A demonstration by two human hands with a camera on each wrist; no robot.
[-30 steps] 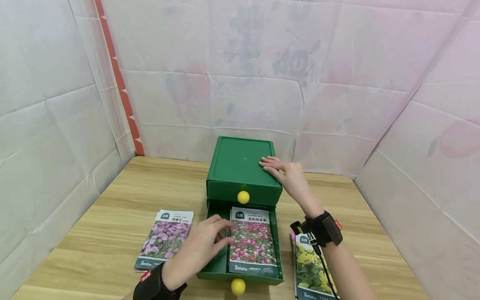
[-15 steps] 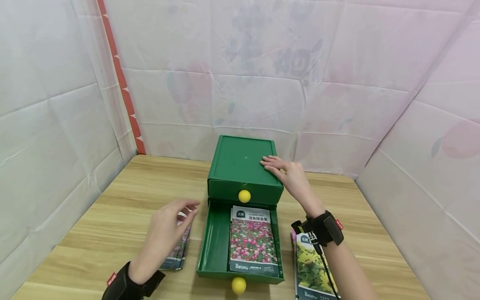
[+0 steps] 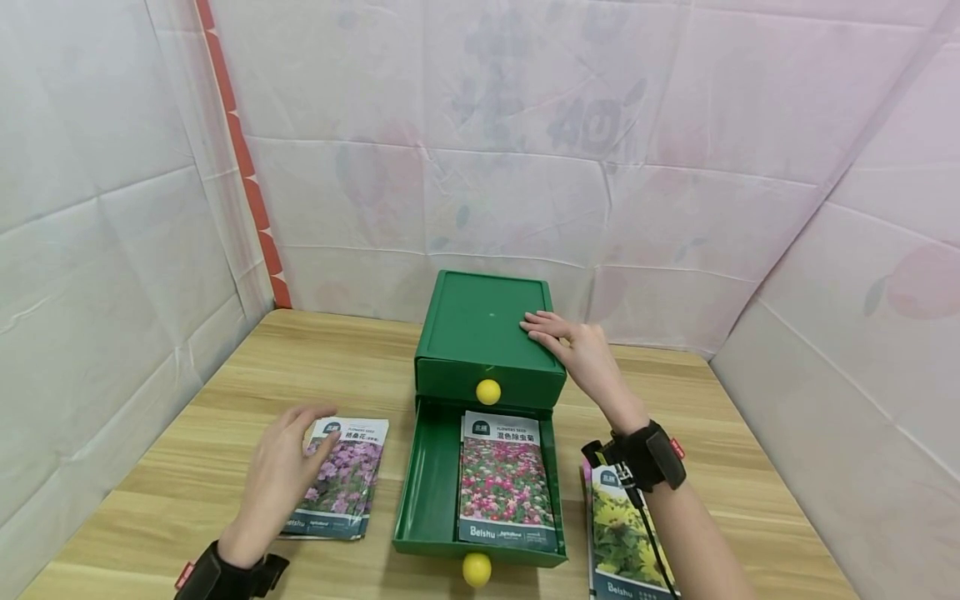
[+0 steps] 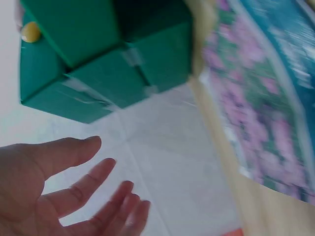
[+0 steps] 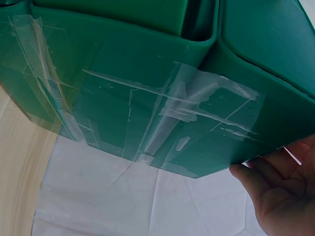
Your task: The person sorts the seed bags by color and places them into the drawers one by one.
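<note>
While the right hand (image 3: 577, 354) rests flat on the green drawer box (image 3: 480, 329), the left hand (image 3: 281, 467) hovers, fingers loosely spread, over the purple seed packet (image 3: 348, 475) on the table (image 3: 225, 417); thin, light, slippery – best pinched at an edge

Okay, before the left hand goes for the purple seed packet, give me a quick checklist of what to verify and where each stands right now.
1. Left hand free, holding nothing: ok, fingers straight, over the packet's left edge.
2. Purple flower seed packet reachable: ok, flat on the wooden table, left of the drawer.
3. Bottom drawer pulled out: ok.
4. Room in the drawer: ok, the mixed-flower packet lies to the right, leaving a bare strip on the left.
5. Green drawer box steadied: ok, right hand rests on its top.
6. How many packets are stacked under the purple one: cannot tell.
</note>
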